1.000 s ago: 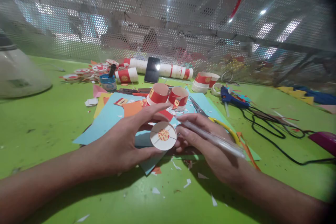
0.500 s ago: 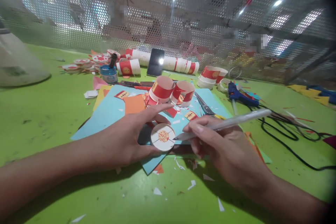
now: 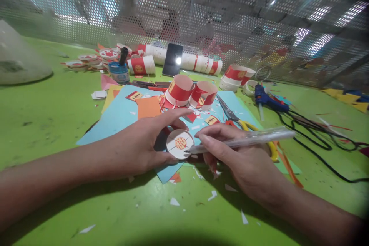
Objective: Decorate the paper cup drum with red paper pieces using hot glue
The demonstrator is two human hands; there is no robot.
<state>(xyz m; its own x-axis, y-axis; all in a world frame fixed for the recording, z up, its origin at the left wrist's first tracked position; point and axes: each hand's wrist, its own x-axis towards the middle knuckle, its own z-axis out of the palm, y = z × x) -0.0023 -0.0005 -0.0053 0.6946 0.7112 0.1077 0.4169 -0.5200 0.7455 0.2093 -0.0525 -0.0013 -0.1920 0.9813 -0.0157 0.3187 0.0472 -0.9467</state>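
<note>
Between the thumb and fingers of my left hand [image 3: 141,142] is a round white paper disc [image 3: 176,137], its face tilted toward me. Dark lines run outward from an orange emblem at its centre. My right hand [image 3: 239,157] grips a clear-barrelled pen [image 3: 259,137] like a writing tool, its dark tip at the lower right of the disc's face. Under both hands lie a light blue paper sheet [image 3: 112,123] and an orange paper piece [image 3: 147,107]. Just beyond stand two cut red-and-white paper cups [image 3: 180,91]. Scissors [image 3: 227,108] with yellow handles lie partly behind my right hand.
A blue glue gun [image 3: 268,102] with a black cord lies at right. Farther back are a phone [image 3: 173,59], a row of stacked paper cups [image 3: 190,64] and a blue jar [image 3: 119,73]. Paper scraps [image 3: 174,201] litter the green table [image 3: 57,123]. A perforated screen [image 3: 95,19] rises behind.
The pen tip has shifted from the disc's right edge slightly inward and lower on its face. My view has tilted slightly, showing more of the yellow scissor handles. Both grips stay the same.
</note>
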